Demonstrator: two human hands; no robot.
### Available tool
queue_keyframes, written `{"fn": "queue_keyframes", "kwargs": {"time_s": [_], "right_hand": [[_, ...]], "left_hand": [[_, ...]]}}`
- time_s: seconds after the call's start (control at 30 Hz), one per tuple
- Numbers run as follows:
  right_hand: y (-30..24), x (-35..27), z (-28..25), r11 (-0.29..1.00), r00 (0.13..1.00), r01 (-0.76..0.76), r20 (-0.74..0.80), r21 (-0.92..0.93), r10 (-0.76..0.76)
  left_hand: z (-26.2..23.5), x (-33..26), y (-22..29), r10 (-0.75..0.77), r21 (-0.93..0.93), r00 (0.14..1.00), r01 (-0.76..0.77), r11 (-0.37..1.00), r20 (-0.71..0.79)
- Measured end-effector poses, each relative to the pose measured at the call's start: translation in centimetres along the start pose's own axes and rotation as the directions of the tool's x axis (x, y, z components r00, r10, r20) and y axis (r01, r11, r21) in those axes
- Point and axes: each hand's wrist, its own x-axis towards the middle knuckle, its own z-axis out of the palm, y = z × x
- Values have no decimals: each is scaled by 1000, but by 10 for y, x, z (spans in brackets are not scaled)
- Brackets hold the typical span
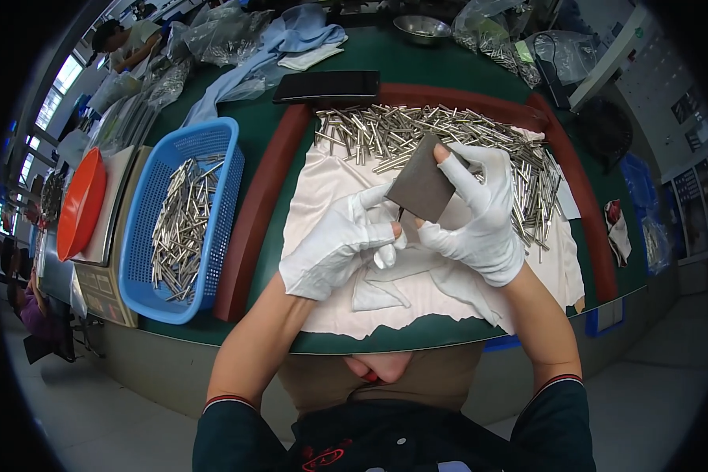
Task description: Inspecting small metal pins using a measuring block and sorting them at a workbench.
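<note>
Both my hands wear white gloves with some bare fingertips and meet above a pale cloth [311, 212]. My right hand [484, 216] is closed on a flat, square, dark grey-brown pad [421, 185], gripping its right side. Its face looks matt, like an abrasive pad. Close to the pad's lower left edge, my left hand [346, 240] pinches a thin metal pin [401, 213]; only a short dark end shows and the rest is hidden by the fingers. Beyond and right of my hands lie many loose silvery metal pins [417, 126] on the cloth.
A red-brown frame [263, 212] borders the cloth on three sides. Left of it stands a blue perforated basket [220, 236] of pins, then an orange-red bowl [81, 204]. At the back are a black phone-like slab [326, 86], a metal bowl [422, 29] and plastic bags [232, 35].
</note>
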Motion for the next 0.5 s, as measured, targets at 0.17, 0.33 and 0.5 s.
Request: {"fn": "queue_keyframes", "kwargs": {"time_s": [0.17, 0.33, 0.5], "right_hand": [[2, -3, -4, 999, 1000, 16, -12, 50, -16], [-3, 4, 1, 999, 999, 49, -21, -15, -49], [-1, 2, 3, 998, 997, 54, -48, -16, -55]], "left_hand": [[-6, -2, 2, 31, 21, 999, -31, 999, 10], [-2, -2, 2, 7, 40, 1000, -6, 999, -4], [1, 0, -1, 15, 12, 1000, -15, 1000, 0]]}}
